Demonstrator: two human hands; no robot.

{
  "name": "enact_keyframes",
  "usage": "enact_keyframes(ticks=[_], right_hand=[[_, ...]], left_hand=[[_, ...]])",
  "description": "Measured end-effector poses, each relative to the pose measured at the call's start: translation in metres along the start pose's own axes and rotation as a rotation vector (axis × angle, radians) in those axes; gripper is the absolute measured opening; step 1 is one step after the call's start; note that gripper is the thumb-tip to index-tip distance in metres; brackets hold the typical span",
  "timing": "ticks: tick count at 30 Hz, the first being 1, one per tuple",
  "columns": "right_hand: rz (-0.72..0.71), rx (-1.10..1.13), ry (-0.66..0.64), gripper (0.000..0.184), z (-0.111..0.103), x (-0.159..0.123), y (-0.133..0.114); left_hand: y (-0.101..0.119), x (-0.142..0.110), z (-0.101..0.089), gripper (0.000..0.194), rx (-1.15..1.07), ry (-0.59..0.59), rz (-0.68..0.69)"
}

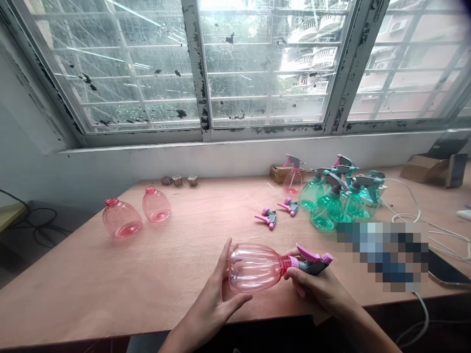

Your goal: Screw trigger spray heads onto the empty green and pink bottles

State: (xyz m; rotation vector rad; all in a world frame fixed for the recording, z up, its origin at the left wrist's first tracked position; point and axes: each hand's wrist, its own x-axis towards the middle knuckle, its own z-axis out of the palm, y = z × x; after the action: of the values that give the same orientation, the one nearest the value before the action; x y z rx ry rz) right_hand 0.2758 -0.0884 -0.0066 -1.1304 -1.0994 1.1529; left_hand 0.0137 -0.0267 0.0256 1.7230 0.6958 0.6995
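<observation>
Nearest: your left hand point(217, 300) is cupping the base end of a clear pink bottle point(253, 269), fingers spreading apart, thumb standing off along its near side. Cannot tell how firmly those fingers are pressing. Your right hand point(318, 283) is clamping thumb and fingers around the neck, at the collar of the pink-and-grey spray head point(315, 262). The bottle is lying sideways between your hands, near the front edge of the tabletop point(110, 289).

Main risk, my judgement: the smooth, rounded wall could be slipping or spinning in your left hand if you're twisting with the right; a dropped bottle might be rolling over that edge. Cannot tell whether the collar is sitting square; cross-threading would be causing a jam or leak. The trigger is jutting just beside your right fingers, so a shifting grip could be catching it.

To the right: a dark phone point(451, 267) is lying within reach of a stray elbow.

Beyond: two loose spray heads point(271, 217) are lying near each other; two headless pink bottles point(157, 206) are standing well apart at left.

Farther: green spray bottles point(326, 213) are crowding together, a fitted pink one point(293, 182) standing beside them. One careless bump could be toppling several.
</observation>
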Motion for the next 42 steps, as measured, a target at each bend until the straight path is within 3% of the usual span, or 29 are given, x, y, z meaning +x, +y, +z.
enact_keyframes(ticks=[6,12,19,25,35,42], right_hand=[[-0.009,0.005,0.022,0.042,0.0013,-0.0003,-0.0031],[-0.005,0.010,0.020,0.043,-0.0003,0.0004,-0.0005],[-0.025,0.064,0.052,0.045,0.0013,0.0013,0.0016],[-0.008,-0.001,0.024,0.043,0.0006,0.0002,-0.0018],[-0.006,0.040,0.076,0.044,0.0035,-0.0009,-0.0029],[-0.001,-0.010,0.026,0.043,-0.0024,0.0017,0.0032]], left_hand=[[0.0027,-0.0018,-0.0025,0.114,0.034,-0.025,-0.028],[-0.0003,0.0002,-0.0035,0.098,0.013,-0.002,-0.043],[-0.0056,0.0005,-0.0037,0.094,0.011,-0.019,0.023],[0.0018,-0.0022,-0.0020,0.105,0.024,-0.032,-0.022],[-0.0024,0.0019,-0.0025,0.094,0.005,-0.004,0.027],[-0.0024,-0.0029,-0.0027,0.109,-0.006,-0.022,-0.027]])
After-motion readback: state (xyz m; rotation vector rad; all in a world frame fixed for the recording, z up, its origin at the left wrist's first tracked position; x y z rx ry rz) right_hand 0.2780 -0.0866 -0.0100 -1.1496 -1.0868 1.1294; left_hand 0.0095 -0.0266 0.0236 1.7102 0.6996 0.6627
